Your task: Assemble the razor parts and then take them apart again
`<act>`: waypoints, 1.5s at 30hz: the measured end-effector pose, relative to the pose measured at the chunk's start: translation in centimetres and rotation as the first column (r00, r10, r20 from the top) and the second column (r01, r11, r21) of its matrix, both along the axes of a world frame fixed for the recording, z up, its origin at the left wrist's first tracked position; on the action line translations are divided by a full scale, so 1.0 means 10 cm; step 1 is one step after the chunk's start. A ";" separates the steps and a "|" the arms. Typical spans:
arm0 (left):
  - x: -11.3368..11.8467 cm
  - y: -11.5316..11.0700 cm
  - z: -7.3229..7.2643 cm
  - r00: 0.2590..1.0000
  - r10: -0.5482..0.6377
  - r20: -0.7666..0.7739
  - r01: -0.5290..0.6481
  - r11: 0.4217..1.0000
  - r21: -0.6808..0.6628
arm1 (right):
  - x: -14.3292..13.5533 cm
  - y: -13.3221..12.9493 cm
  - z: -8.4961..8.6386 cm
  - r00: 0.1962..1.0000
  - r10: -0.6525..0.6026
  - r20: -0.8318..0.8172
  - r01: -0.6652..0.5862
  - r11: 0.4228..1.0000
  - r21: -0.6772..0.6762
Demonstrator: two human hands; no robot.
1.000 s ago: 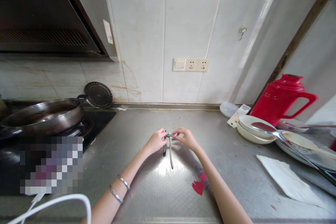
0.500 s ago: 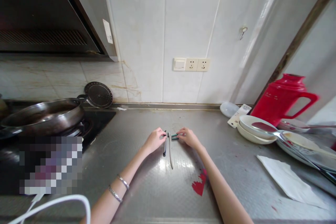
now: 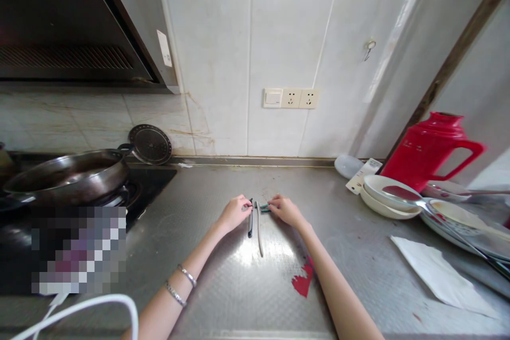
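Note:
My left hand has its fingers pinched at the upper end of a thin dark stick-like piece, which points toward me on the counter. Opposite it, my right hand pinches thin dark green strips that run sideways. A slim, slightly curved grey strip lies between the two hands, its top close to the green pieces. Whether they touch I cannot tell. The pieces are too small for me to name their exact kind. Below my right hand, a torn red patch shows on the metal counter.
To the left, a metal pan stands on the black cooktop, near a blurred-out object and a white cable. On the right are stacked bowls, a red thermos, a power strip and white paper.
Almost nothing differs. Both hands keep their place and grip, with only a very slight shift of the fingers and of the whole view.

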State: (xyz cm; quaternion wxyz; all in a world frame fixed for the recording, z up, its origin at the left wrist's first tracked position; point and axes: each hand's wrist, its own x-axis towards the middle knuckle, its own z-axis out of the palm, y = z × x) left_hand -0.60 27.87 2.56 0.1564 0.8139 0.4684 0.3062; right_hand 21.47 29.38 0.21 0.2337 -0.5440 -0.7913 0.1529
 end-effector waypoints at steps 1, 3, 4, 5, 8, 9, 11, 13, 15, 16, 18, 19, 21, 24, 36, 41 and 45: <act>0.00 0.00 0.00 1.000 0.001 0.001 -0.001 1.000 0.001 | 0.00 0.00 0.00 1.000 0.002 0.005 -0.002 1.000 0.005; 0.00 0.00 -0.01 1.000 0.004 0.000 -0.004 1.000 0.008 | 0.00 0.00 -0.01 1.000 0.008 0.011 -0.008 1.000 0.008; -0.01 0.01 -0.01 1.000 0.004 -0.002 -0.004 1.000 0.012 | 0.00 0.01 -0.02 1.000 0.009 0.011 -0.009 1.000 0.007; -0.01 0.01 -0.01 1.000 0.004 -0.004 -0.003 1.000 0.017 | 0.00 0.01 -0.02 1.000 0.008 0.007 -0.008 1.000 0.007; -0.02 0.02 0.01 1.000 0.012 -0.016 -0.011 0.999 0.030 | 0.00 0.01 -0.03 0.999 -0.004 -0.038 0.004 1.000 0.011; -0.03 0.02 0.02 0.999 0.031 -0.028 -0.030 0.999 0.028 | 0.00 0.02 -0.02 0.998 -0.012 -0.063 0.013 1.000 0.013; -0.03 0.00 0.05 0.993 0.087 -0.074 -0.088 0.996 -0.005 | 0.00 0.02 -0.01 0.994 -0.031 -0.109 0.034 0.999 0.021; -0.03 -0.04 0.07 0.981 0.132 -0.142 -0.144 0.986 -0.081 | -0.01 0.01 0.02 0.990 -0.058 -0.127 0.062 0.998 0.032; 0.00 -0.11 0.07 0.967 0.141 -0.214 -0.177 0.971 -0.161 | -0.03 -0.02 0.07 0.988 -0.092 -0.124 0.097 0.995 0.038; 0.03 -0.15 0.07 0.959 0.142 -0.246 -0.191 0.963 -0.190 | -0.04 -0.04 0.10 0.987 -0.104 -0.125 0.110 0.993 0.039; 0.09 -0.24 0.05 0.941 0.154 -0.301 -0.225 0.949 -0.219 | -0.07 -0.09 0.15 0.984 -0.118 -0.135 0.124 0.992 0.037; 0.12 -0.28 0.04 0.932 0.164 -0.322 -0.243 0.945 -0.221 | -0.09 -0.12 0.18 0.983 -0.120 -0.139 0.126 0.991 0.034; 0.17 -0.34 0.02 0.914 0.185 -0.362 -0.273 0.938 -0.212 | -0.15 -0.18 0.23 0.982 -0.125 -0.139 0.128 0.992 0.014; 0.21 -0.39 -0.03 0.889 0.204 -0.411 -0.301 0.935 -0.187 | -0.26 -0.27 0.30 0.983 -0.127 -0.133 0.122 0.991 -0.048; 0.22 -0.46 -0.02 0.911 0.244 -0.333 -0.298 0.947 -0.120 | -0.65 -0.39 0.31 0.980 -0.154 -0.128 0.127 0.973 -0.194; 0.41 -0.54 0.10 0.920 0.205 -0.334 -0.260 0.957 -0.130 | -0.58 -0.38 0.35 0.979 -0.165 -0.122 0.149 0.981 -0.127; 0.53 -0.60 0.19 0.935 0.144 -0.324 -0.200 0.969 -0.146 | -0.23 -0.35 0.41 0.983 -0.179 -0.033 0.175 0.979 -0.102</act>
